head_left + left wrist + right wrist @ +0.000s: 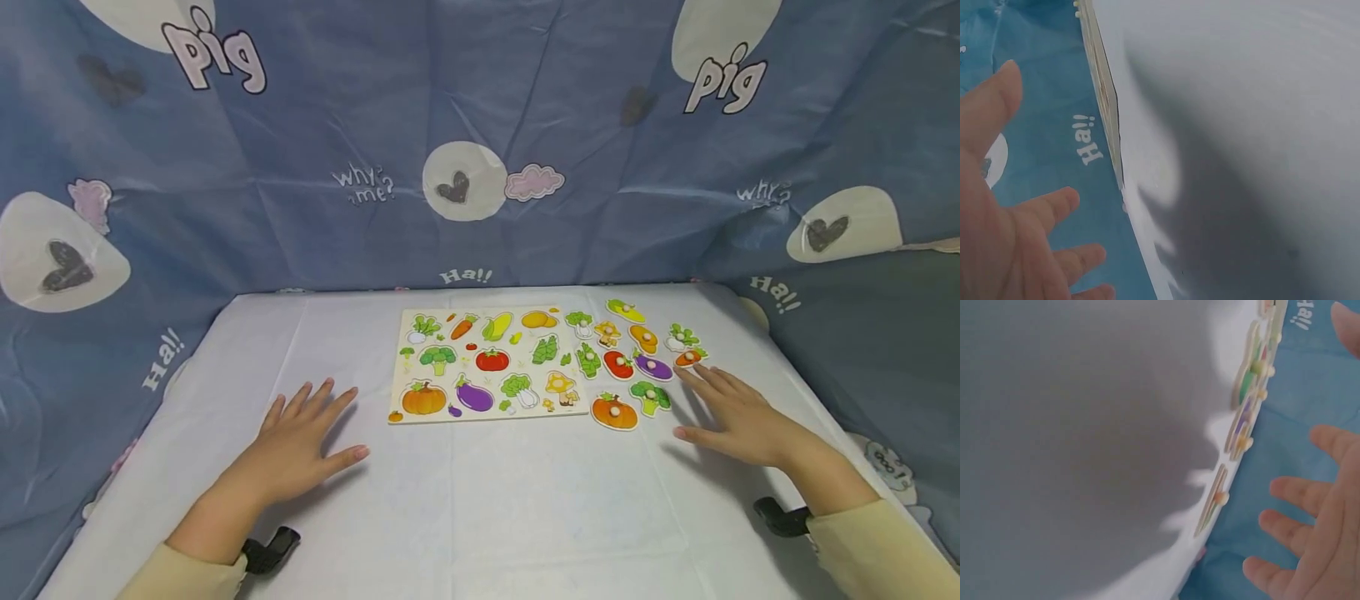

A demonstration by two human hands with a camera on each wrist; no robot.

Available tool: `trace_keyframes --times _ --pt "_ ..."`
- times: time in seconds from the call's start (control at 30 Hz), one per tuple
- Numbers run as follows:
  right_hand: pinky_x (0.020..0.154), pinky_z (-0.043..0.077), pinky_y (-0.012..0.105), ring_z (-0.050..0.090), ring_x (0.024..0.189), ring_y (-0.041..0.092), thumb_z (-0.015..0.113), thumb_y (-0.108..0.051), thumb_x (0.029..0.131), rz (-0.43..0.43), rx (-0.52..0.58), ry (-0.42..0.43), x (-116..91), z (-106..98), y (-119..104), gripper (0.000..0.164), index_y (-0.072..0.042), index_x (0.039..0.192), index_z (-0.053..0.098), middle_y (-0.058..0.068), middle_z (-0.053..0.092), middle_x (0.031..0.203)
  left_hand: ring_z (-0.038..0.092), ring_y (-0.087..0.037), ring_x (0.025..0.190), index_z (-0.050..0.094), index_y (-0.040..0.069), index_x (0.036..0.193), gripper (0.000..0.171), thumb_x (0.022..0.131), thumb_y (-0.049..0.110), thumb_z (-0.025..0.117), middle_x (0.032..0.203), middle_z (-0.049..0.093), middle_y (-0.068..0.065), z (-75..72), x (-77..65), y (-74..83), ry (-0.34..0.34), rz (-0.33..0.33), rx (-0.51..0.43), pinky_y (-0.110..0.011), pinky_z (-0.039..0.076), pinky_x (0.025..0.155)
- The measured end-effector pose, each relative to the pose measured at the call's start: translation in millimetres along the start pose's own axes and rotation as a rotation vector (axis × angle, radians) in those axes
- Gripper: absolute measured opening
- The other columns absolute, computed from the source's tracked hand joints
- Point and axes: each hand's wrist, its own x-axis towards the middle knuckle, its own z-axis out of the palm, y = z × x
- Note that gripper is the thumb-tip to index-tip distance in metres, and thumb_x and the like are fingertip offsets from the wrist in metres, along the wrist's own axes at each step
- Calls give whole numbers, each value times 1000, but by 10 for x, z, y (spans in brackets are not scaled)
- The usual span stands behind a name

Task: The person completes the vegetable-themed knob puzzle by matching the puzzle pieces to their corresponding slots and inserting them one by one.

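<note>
A vegetable puzzle board (450, 367) lies flat on the white table, printed with a pumpkin, eggplant, tomato, corn and other vegetables. Right of it several loose knobbed pieces are spread: a pumpkin piece (614, 412), a broccoli piece (649, 398), a tomato piece (618, 365), an eggplant piece (653, 367) and a carrot piece (689, 357) among them. My left hand (296, 442), fingers spread, hovers left of the board and holds nothing. Over the table by the carrot piece is my right hand (742, 421), likewise spread and holding nothing; its shadow falls below it.
A white cloth covers the table (525, 500). Behind and at both sides hangs a blue printed curtain (375, 233). Farther back among the loose pieces lie a corn piece (626, 311) and a radish piece (682, 337). Each wrist wears a black camera strap (272, 550).
</note>
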Motion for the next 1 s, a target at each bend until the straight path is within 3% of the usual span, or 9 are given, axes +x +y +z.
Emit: trace_keyframes --times 0.57,0.83,1.0 --pt "107 27 73 29 141 49 67 -59 89 -94 132 -2 204 14 -276 85 -15 155 37 22 34 157 27 -53 142 41 8 152 86 91 65 59 155 36 -27 9 334 154 -62 64 -75 -70 13 114" --pt "108 33 66 44 133 43 71 -49 90 -114 169 -5 305 27 -387 66 -5 138 58 18 56 140 33 -51 140 44 4 150 81 92 59 61 151 41 -28 50 492 134 -67 93 -102 -67 19 115" --pt "108 35 65 49 130 43 73 -40 91 -120 166 13 349 46 -412 54 -5 131 64 16 61 133 36 -47 140 45 1 148 77 94 53 63 150 43 -27 96 592 155 -64 118 -131 -64 23 115"
